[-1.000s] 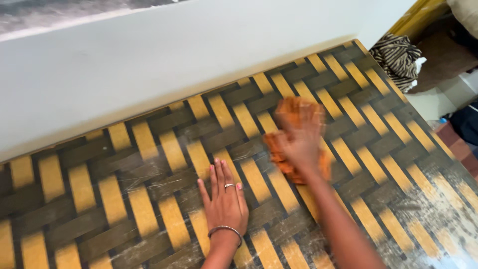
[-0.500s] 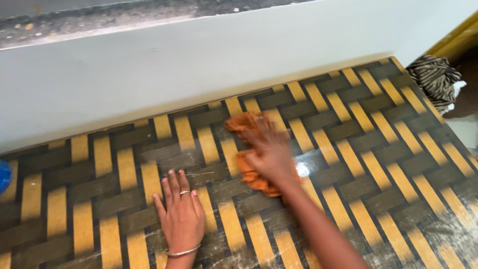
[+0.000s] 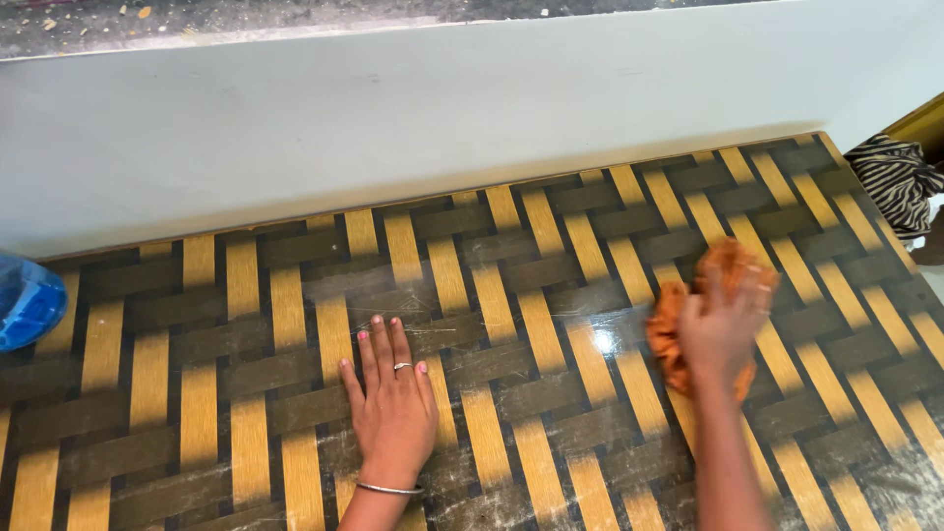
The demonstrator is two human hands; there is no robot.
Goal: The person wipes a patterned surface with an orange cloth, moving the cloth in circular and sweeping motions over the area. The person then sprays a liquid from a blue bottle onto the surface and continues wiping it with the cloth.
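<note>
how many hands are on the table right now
2. The left hand lies flat, fingers spread, on the woven-pattern table near its front edge. The right hand is further right, pressing an orange cloth onto the table. No other hands show.

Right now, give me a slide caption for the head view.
Right hand presses orange cloth on woven-pattern tabletop; left hand lies flat.

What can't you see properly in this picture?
- Blue thing, head view: the left picture edge cuts it off, so its kind is unclear.
- Orange cloth: the right hand covers its middle, and both are blurred.
- Striped fabric: cut off by the right edge.
- Left hand lies flat on the woven-pattern table; the palm is hidden underneath.
- Both arms: cut off by the bottom edge.
</note>
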